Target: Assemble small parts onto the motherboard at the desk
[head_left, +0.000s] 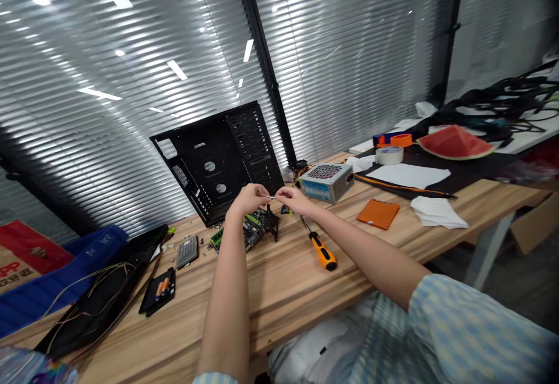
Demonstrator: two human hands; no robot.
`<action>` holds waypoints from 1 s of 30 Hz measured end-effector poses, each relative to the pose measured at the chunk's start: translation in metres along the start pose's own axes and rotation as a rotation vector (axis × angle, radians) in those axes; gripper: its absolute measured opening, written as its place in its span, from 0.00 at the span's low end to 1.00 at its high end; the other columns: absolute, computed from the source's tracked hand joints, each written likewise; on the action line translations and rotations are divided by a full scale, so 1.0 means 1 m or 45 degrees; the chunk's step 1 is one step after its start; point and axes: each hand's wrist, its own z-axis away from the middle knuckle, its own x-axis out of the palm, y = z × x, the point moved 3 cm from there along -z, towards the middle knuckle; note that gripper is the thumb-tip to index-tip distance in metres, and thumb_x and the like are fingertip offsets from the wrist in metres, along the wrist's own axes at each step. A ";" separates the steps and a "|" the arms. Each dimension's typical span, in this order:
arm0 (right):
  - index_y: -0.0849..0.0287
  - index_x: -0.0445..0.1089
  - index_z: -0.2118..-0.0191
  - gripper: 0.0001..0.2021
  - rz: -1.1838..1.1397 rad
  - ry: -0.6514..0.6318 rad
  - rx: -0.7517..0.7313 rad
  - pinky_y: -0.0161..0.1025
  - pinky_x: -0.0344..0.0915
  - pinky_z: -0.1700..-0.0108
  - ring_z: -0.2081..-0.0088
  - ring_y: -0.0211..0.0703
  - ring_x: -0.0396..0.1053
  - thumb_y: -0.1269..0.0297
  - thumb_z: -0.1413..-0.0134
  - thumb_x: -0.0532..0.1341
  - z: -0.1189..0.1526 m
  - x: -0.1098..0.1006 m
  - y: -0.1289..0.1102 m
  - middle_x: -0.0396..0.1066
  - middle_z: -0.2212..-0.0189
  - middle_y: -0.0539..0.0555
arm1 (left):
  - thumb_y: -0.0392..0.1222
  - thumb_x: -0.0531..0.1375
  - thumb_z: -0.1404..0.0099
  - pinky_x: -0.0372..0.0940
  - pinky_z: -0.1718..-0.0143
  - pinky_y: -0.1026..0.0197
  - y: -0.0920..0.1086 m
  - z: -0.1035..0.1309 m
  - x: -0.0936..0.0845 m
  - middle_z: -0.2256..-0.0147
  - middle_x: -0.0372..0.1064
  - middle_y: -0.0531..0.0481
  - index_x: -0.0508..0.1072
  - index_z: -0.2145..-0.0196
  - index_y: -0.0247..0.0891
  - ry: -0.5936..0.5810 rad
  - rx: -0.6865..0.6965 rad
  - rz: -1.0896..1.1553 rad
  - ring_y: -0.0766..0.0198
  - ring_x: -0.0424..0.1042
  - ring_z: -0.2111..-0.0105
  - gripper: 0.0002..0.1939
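Head view: the left hand (251, 199) and right hand (294, 199), fingertips pinched closed, held opposite ends of a small, thin, pale piece (271, 197) above a green-and-black circuit board (253, 231). That board lay on the striped wooden table (279, 291), before a black metal computer case (231, 163). An orange-and-black-handled screwdriver (322, 251) lay near the right forearm.

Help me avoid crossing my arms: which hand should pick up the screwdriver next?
Probably the right hand: the screwdriver lies beside its forearm, farther from the left hand. Both hands seem to pinch something small, though.
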 end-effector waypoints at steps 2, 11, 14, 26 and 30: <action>0.60 0.68 0.69 0.14 -0.008 -0.006 0.019 0.33 0.55 0.75 0.76 0.35 0.58 0.52 0.53 0.60 0.000 0.000 0.000 0.61 0.78 0.46 | 0.39 0.64 0.47 0.65 0.72 0.64 0.001 0.000 -0.001 0.76 0.74 0.49 0.74 0.72 0.35 0.011 -0.007 -0.037 0.63 0.73 0.73 0.05; 0.60 0.67 0.69 0.14 -0.043 -0.032 0.045 0.33 0.54 0.76 0.78 0.34 0.57 0.52 0.53 0.60 0.002 -0.002 -0.007 0.60 0.80 0.45 | 0.40 0.64 0.49 0.65 0.72 0.64 -0.001 -0.001 -0.002 0.76 0.74 0.49 0.74 0.75 0.36 0.043 0.076 -0.073 0.63 0.73 0.74 0.05; 0.60 0.68 0.69 0.13 -0.053 -0.053 0.026 0.33 0.54 0.76 0.77 0.33 0.57 0.54 0.53 0.60 0.002 -0.003 -0.008 0.60 0.79 0.45 | 0.41 0.64 0.49 0.65 0.72 0.65 -0.002 -0.001 -0.003 0.76 0.74 0.49 0.74 0.75 0.36 0.027 0.109 -0.060 0.63 0.73 0.74 0.05; 0.60 0.68 0.67 0.12 -0.037 -0.095 -0.034 0.34 0.54 0.72 0.74 0.35 0.57 0.56 0.52 0.60 0.003 -0.008 -0.021 0.61 0.76 0.46 | 0.42 0.63 0.49 0.62 0.73 0.66 -0.004 0.000 -0.006 0.76 0.72 0.51 0.74 0.75 0.35 0.041 0.201 -0.075 0.66 0.69 0.75 0.07; 0.60 0.67 0.67 0.12 -0.043 -0.078 -0.048 0.34 0.53 0.72 0.74 0.35 0.56 0.56 0.52 0.60 0.004 -0.009 -0.023 0.60 0.76 0.46 | 0.42 0.64 0.48 0.64 0.72 0.65 -0.005 0.000 -0.006 0.75 0.73 0.50 0.74 0.73 0.34 0.027 0.185 -0.005 0.66 0.70 0.74 0.08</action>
